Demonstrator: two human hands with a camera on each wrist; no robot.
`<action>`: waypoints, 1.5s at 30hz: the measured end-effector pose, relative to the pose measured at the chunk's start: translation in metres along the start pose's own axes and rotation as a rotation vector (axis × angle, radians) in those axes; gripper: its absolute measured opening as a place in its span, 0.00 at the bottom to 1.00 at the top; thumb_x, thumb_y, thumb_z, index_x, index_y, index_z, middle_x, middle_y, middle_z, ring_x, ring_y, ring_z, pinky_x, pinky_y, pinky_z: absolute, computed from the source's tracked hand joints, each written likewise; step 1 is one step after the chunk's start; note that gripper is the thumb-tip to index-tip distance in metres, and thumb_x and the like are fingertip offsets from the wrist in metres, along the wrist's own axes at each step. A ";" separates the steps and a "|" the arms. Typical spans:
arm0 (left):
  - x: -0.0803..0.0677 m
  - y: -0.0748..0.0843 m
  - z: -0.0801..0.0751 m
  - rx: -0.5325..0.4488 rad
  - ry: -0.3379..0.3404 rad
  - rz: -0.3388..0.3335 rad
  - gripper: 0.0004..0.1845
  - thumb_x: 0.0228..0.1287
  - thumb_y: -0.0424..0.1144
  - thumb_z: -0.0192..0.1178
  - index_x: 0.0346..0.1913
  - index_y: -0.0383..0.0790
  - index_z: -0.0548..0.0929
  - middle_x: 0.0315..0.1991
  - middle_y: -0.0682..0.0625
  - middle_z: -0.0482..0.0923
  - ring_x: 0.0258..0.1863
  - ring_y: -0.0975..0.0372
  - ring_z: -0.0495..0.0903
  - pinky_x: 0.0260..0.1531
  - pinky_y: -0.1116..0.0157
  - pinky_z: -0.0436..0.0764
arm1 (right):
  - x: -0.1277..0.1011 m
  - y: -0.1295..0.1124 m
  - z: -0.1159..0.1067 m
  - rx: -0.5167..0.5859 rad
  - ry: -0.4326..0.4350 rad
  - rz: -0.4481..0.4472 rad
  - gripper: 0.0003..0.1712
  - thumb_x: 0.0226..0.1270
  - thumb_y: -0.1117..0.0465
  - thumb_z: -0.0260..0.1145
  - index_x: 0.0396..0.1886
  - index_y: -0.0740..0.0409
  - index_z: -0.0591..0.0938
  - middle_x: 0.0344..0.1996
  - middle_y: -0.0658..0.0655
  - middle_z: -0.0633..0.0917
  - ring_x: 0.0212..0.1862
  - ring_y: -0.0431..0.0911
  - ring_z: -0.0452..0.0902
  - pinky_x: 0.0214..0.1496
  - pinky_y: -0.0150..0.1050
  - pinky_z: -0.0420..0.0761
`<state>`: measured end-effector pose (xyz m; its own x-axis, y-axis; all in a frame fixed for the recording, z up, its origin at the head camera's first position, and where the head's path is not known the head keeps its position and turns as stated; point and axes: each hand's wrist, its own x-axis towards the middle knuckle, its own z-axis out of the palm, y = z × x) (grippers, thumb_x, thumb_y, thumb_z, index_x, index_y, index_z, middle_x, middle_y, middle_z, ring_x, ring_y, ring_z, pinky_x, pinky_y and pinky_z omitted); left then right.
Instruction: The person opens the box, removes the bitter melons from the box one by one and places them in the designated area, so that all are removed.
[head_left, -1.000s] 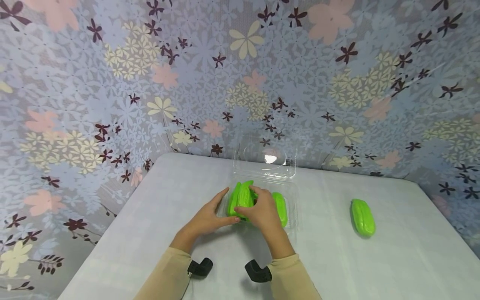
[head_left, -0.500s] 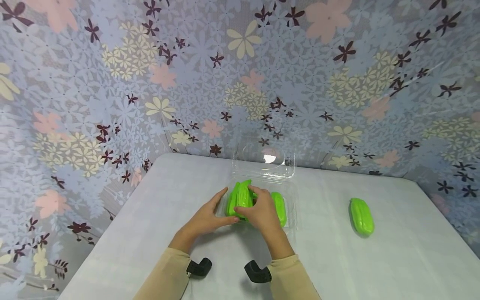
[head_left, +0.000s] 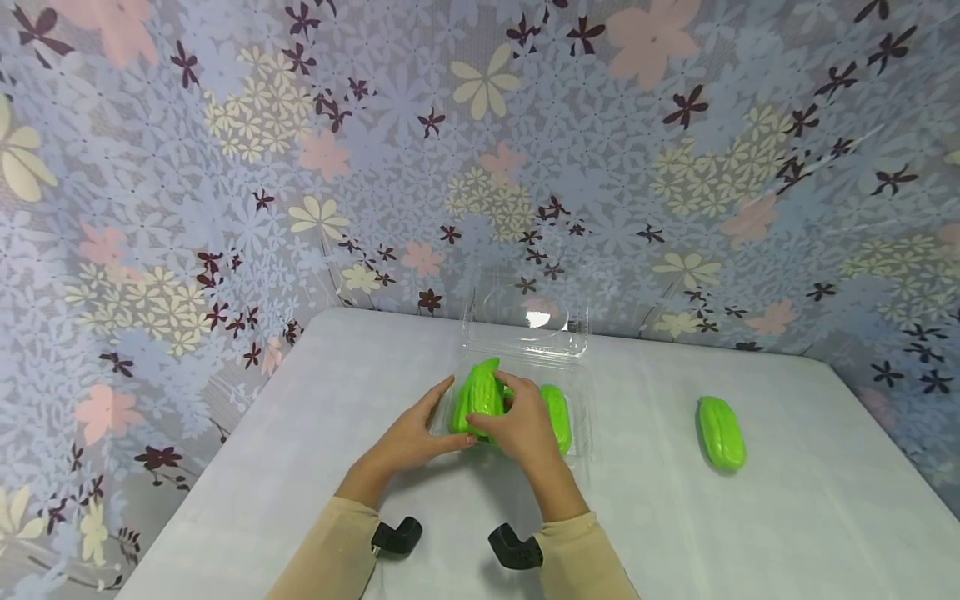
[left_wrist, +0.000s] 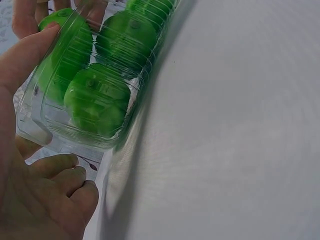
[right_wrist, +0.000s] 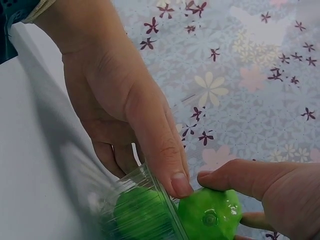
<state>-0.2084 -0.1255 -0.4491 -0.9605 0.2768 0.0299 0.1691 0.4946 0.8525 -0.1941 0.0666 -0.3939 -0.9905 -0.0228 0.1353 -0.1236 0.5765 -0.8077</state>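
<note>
In the head view a clear plastic clamshell container (head_left: pixel 587 425) holds several long, glossy green toy vegetables with ridged skins. My right hand (head_left: pixel 521 421) pinches one upper green toy vegetable (head_left: pixel 487 393) between thumb and fingers; it overlaps another green vegetable (head_left: pixel 460 408) to its left. Around the container's near left corner my left hand (head_left: pixel 408 435) grips, its thumb along the front side. The right wrist view shows the left thumb (right_wrist: pixel 180 185) at the rim, beside the round end of the pinched vegetable. More vegetables (left_wrist: pixel 97 100) show through the clear wall in the left wrist view.
Behind the container its transparent lid (head_left: pixel 525 329) stands raised against the floral wall covering (head_left: pixel 390 167). A single green vegetable (head_left: pixel 722 433) lies on the white tabletop (head_left: pixel 645 500) to the right. Black wrist-worn devices (head_left: pixel 397 537) sit at both sleeves.
The pinched vegetable has shifted slightly left and now covers the tip of the one beside it. Both hands keep nearly the same position; the head view has shifted a little.
</note>
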 end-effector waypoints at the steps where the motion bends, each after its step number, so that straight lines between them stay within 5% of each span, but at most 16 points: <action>1: 0.000 0.000 0.000 -0.002 0.001 0.001 0.55 0.53 0.62 0.74 0.81 0.57 0.55 0.78 0.45 0.56 0.76 0.46 0.55 0.69 0.38 0.60 | 0.000 0.000 0.000 0.000 0.001 -0.001 0.43 0.52 0.56 0.82 0.68 0.63 0.76 0.62 0.67 0.76 0.54 0.59 0.78 0.53 0.53 0.82; 45: -0.001 0.004 0.001 0.023 0.006 -0.040 0.55 0.52 0.61 0.75 0.80 0.59 0.56 0.78 0.45 0.56 0.76 0.46 0.55 0.69 0.38 0.58 | -0.006 0.010 -0.021 0.133 0.049 -0.039 0.43 0.52 0.61 0.81 0.69 0.61 0.76 0.66 0.67 0.73 0.56 0.63 0.79 0.49 0.51 0.85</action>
<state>-0.2063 -0.1226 -0.4461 -0.9680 0.2511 -0.0007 0.1354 0.5241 0.8408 -0.1883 0.0894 -0.3911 -0.9811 -0.0016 0.1936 -0.1724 0.4622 -0.8699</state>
